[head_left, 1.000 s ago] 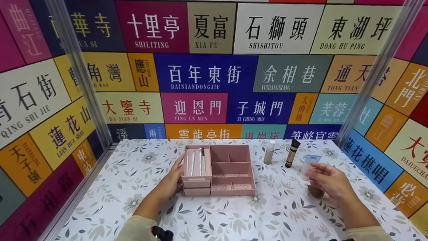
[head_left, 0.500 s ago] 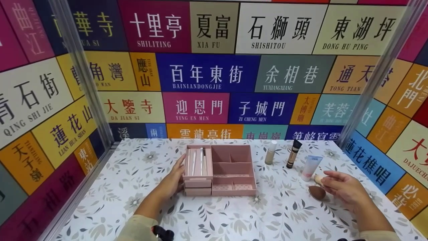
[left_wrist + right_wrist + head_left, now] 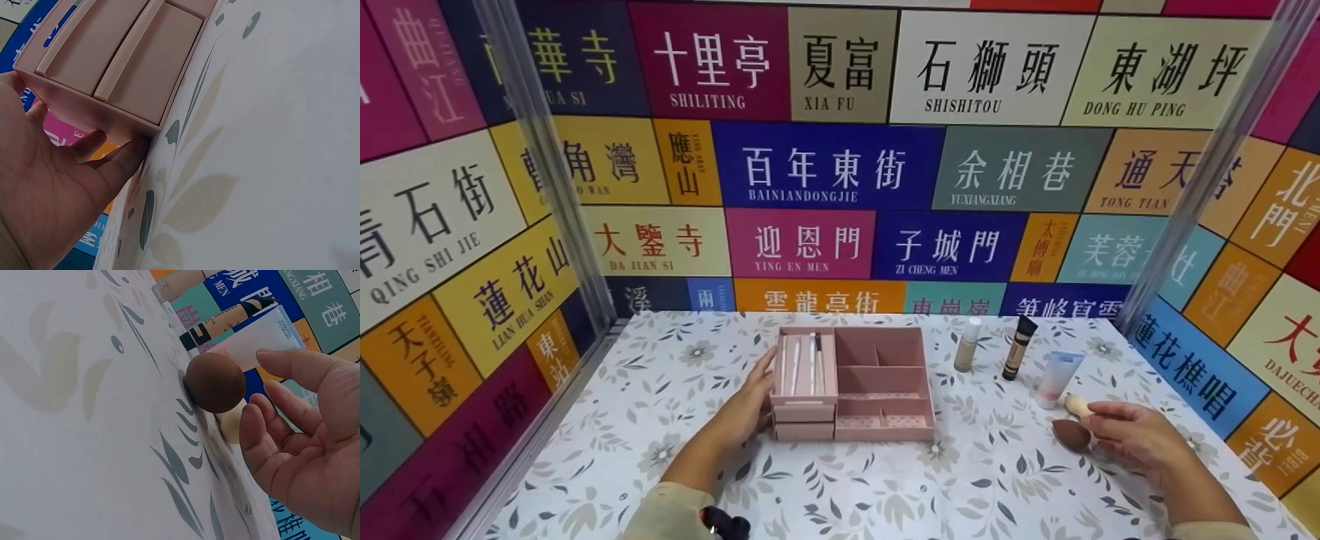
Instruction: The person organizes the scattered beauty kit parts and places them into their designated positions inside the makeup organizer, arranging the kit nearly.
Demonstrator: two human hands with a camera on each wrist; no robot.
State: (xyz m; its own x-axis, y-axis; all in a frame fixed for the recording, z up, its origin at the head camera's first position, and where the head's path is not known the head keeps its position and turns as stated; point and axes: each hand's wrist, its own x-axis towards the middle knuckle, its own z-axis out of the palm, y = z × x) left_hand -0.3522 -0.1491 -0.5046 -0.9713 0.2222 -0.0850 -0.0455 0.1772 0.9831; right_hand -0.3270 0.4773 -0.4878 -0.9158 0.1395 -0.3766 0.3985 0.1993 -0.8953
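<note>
My left hand (image 3: 746, 401) rests against the left side of a pink desktop organizer (image 3: 885, 433); in the left wrist view its fingers (image 3: 121, 160) touch the side wall beside two drawers. Several slim white brushes or pencils (image 3: 795, 364) lie in the organizer's top left section. At the right, my right hand (image 3: 1136, 439) is beside a brown makeup sponge (image 3: 1071, 435) and a cream, gourd-shaped sponge (image 3: 1078, 406). In the right wrist view, thumb and fingers are apart and loosely bent, with nothing between them. The hand partly hides the cream sponge there.
Behind the sponges stand a pale blue-pink squeeze tube (image 3: 1060, 379), a black-capped beige tube (image 3: 1017, 349) and a white-capped bottle (image 3: 967, 345). A floral cloth (image 3: 885, 495) covers the table. Sign-printed walls (image 3: 825, 165) close off the back and sides.
My right hand has moved from in front of the blue-pink tube, slightly right and down, to beside the sponges. The cream sponge has come into view. My left hand stays at the organizer.
</note>
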